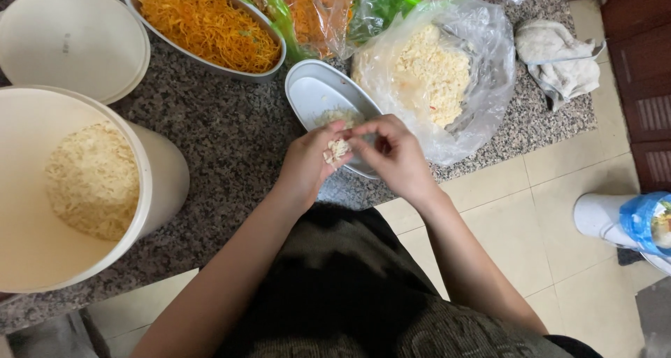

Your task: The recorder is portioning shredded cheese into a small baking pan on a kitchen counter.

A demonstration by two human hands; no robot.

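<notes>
A small clump of pale shredded food, cream-coloured and stringy, sat pinched between both hands above the near edge of the table. The left hand cupped it from below with fingers curled around it, and the right hand closed its thumb and fingertips on the same clump from the other side, so that the two hands touched over it. Directly beneath them lay an oval metal tray, mostly bare, with a little heap of the same shreds near its middle. Just beside the tray, on its right, a clear plastic bag lay open with a large mound of the pale shreds inside. Behind the tray stood a second oval tray full of orange shreds. At the left a tall cream tub held a bed of pale shreds, its round lid lying behind it. A crumpled cloth rested at the far right of the speckled stone table.
</notes>
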